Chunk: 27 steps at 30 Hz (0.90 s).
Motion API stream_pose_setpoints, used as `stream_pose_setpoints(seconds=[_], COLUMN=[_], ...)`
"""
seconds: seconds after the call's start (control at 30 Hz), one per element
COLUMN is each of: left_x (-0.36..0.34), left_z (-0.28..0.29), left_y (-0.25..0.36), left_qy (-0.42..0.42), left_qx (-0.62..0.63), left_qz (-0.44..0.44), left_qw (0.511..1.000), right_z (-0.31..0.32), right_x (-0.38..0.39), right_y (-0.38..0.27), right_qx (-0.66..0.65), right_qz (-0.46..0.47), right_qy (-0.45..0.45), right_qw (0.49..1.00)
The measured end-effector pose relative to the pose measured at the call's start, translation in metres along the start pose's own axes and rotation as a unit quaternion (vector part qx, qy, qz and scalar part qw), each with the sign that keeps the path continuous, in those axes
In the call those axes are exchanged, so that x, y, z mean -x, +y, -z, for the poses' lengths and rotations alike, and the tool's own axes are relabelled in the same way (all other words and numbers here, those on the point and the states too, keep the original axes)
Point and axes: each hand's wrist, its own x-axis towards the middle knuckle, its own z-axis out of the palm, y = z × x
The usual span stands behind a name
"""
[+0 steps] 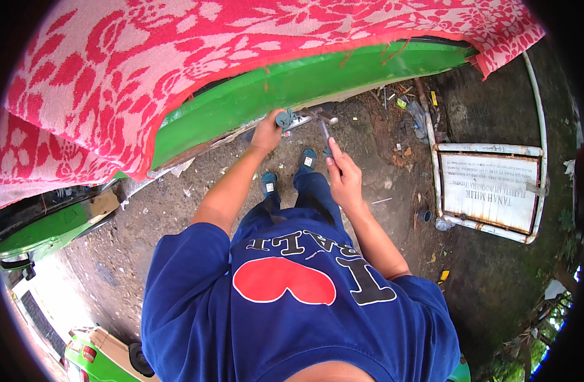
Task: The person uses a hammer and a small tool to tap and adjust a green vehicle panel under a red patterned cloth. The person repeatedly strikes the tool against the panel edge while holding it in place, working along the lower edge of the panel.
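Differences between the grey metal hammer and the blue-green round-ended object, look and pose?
Shape: the hammer has a long shaft with a crosswise head; the blue-green object shows a round end to the camera.
Colour: the hammer's head and shaft look grey; the object is blue-green.
Hand: the right hand grips the hammer; the left hand holds the object.
Shared: both are held near the green panel.

Layout: cloth over vehicle body, ahead.
Left hand near the body's lower edge; hammer in right hand, to its right; framed sign farther right; second vehicle behind left.
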Motion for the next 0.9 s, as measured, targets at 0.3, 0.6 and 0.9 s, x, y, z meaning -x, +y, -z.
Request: stream_pose_setpoints(seconds=[0.3,0.6,0.9], left_x=[0.005,0.023,0.024], left_z=[-0.014,-0.004,-0.003], left_y=[0.007,0.011,0.005], left_qy=[-0.009,-0.027,0.000], left_qx=[-0.012,-0.026,-0.019], left_qz=[0.016,-0.025,-0.045], left_qw=[1.000,0.999,0.999], right_z=[-0.011,0.003,0.007], right_x=[-0.023,0.017,0.025], right_y=[0.005,0.020,0.019], right_qx=[0.021,-0.089,-0.096], right_qz=[-0.023,-0.186,-0.223], right_qy=[-0.031,-0.020,-0.037], right_qw=[0.999,0.978,0.969])
